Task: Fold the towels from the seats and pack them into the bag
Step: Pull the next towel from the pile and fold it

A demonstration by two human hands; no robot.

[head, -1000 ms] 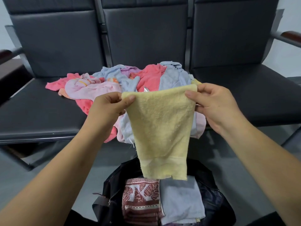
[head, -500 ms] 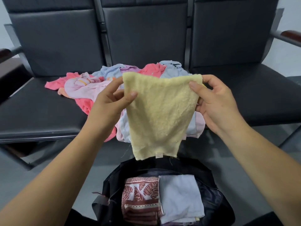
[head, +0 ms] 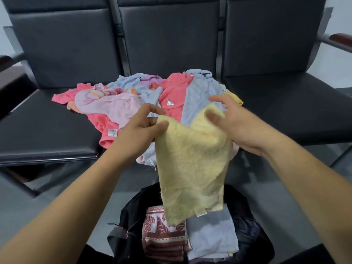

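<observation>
Above the open black bag (head: 129, 216), the left hand (head: 141, 128) pinches one top corner of the yellow towel (head: 192, 164) and the right hand (head: 232, 122) grasps the other. Two folded towels (head: 211, 237) lie in the bag; beyond, a heap of towels (head: 133, 100) covers the dark seats (head: 47, 130).

Honestly, nothing here is properly readable. The closest thing is a white barcode sticker (head: 112, 132) on the hem of a coral towel (head: 101, 126) at the near side of the pile. You can see the bars and a line of tiny print under them, but it's too small and blurry to get any digits. The yellow towel (head: 192, 164) has a little white sewn-in tag (head: 201, 212) at its bottom edge, which looks blank from here. There's also a shiny triangular tag (head: 169, 102) on another coral towel (head: 175, 88) further back, with no lettering I can make out.
</observation>
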